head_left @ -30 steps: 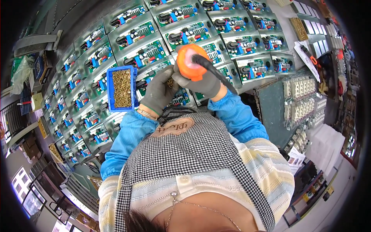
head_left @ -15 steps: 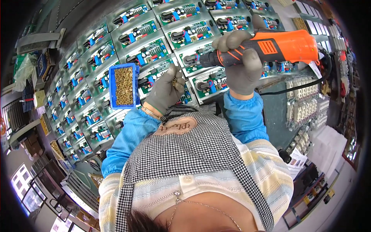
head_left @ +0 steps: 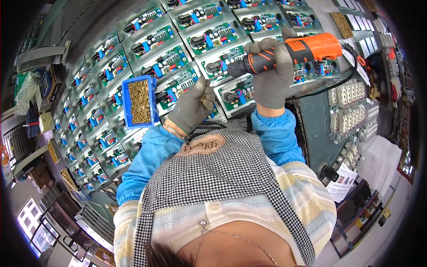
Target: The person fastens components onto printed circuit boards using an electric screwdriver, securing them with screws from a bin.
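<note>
Gripping an orange screwdriver (head_left: 289,53), right hand (head_left: 271,75) raised.

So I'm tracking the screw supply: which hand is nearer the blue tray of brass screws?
Left. The left hand sits just right of the blue tray; the right hand holds the orange screwdriver farther right.

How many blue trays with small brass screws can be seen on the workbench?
1. The blue tray lies on the circuit boards, to the left of the gloved left hand. The right hand holds an orange power screwdriver. More may be hidden.
</note>
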{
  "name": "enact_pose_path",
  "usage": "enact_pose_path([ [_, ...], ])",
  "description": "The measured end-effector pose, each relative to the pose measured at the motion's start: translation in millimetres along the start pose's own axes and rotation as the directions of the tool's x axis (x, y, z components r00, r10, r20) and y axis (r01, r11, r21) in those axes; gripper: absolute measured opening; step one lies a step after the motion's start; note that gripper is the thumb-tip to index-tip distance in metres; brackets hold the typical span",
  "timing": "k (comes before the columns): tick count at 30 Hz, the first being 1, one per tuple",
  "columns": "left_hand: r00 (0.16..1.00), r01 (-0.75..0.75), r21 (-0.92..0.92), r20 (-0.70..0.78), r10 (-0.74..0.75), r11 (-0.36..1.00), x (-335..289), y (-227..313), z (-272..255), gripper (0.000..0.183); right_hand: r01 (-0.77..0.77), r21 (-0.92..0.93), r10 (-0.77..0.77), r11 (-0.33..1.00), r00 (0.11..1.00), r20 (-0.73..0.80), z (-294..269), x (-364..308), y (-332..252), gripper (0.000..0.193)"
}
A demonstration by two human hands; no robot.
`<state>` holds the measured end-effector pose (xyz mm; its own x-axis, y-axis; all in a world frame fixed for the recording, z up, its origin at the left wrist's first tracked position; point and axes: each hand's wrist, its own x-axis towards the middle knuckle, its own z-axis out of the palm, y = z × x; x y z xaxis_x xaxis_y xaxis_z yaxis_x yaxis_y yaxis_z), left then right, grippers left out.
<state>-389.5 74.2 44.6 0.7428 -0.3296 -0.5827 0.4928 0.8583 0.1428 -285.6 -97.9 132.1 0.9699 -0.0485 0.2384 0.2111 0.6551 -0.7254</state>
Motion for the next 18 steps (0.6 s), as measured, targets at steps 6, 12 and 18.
enact_pose_path([
  [6,1.0,-0.015,0.015,0.023,0.015,1.0,3,3,-6,0.034,0.03,0.014,-0.029,0.999,0.995,-0.096,-2,-4,-6,0.042],
  [12,0.999,-0.017,0.011,-0.042,0.018,1.0,3,-3,4,0.033,0.024,-0.103,-0.032,0.994,0.997,-0.077,-3,-10,-6,0.02],
  [18,0.999,-0.038,0.001,-0.008,0.038,0.999,4,-6,-3,0.027,0.03,-0.14,-0.045,0.99,0.993,-0.106,-4,-15,-6,0.021],
])
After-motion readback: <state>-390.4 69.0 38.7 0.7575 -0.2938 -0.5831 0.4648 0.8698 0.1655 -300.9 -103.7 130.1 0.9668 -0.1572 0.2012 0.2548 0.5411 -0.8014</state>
